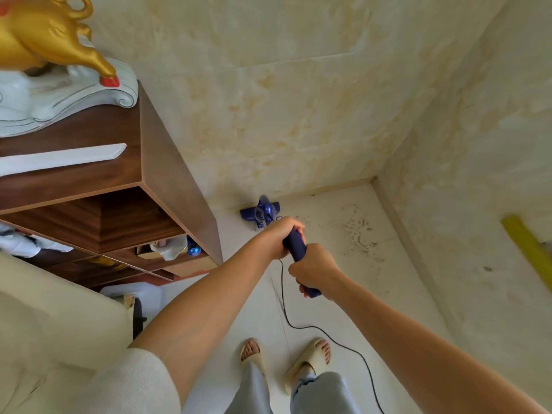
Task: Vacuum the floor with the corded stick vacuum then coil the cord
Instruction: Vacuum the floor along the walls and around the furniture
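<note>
A dark blue corded stick vacuum stands on the white tile floor (328, 264). Its head (260, 211) sits against the foot of the far wall, beside the wooden cabinet. Both my hands hold its blue handle (295, 245): my left hand (279, 236) grips the upper part, my right hand (313, 268) grips the lower end. The black cord (291, 322) drops from the handle, curves across the floor past my feet and runs off the bottom edge. Scattered dark debris (358, 231) lies on the tiles to the right of the vacuum head.
A brown wooden cabinet (167, 174) with open shelves stands at the left, carrying a gold and white figurine (56, 70). A cream sofa arm (44, 324) is at the lower left. Tiled walls meet in a corner at the right, where a yellow strip (525, 249) shows.
</note>
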Demonstrator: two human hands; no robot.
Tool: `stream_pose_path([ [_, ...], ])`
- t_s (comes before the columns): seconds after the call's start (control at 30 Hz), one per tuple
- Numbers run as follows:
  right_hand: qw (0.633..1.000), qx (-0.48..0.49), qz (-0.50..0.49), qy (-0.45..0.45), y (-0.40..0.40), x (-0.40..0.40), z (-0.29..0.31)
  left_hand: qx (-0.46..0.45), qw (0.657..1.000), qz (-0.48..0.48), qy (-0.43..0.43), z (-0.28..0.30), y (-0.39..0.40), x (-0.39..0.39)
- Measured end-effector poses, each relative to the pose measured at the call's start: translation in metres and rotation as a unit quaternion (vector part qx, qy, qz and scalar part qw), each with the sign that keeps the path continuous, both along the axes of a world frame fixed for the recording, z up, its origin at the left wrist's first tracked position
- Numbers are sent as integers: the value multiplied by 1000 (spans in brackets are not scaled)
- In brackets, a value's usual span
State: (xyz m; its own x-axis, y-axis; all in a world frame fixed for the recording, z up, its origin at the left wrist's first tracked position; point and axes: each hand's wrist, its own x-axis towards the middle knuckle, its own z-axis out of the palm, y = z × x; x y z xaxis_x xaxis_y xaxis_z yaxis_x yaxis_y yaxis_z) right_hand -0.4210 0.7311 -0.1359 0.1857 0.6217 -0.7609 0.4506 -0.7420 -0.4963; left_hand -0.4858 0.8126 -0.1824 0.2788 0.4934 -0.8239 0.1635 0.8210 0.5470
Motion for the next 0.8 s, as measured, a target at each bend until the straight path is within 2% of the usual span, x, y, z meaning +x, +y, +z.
stream_pose_path([
  [0.17, 1000, -7, 10, 2, 25, 33, 8, 11, 1000, 19, 12, 11, 18, 28],
  [0.47, 999, -34, 20, 31, 6, 40, -2, -15, 1000, 9, 18, -2, 5, 34],
  [0.63, 1000, -1, 24, -4, -6, 46, 2, -42, 998, 37, 9, -3, 0, 42],
  [0.8, 1000, 19, -10, -20, -30, 68, 8, -54, 998, 1, -15, -5, -14, 69],
])
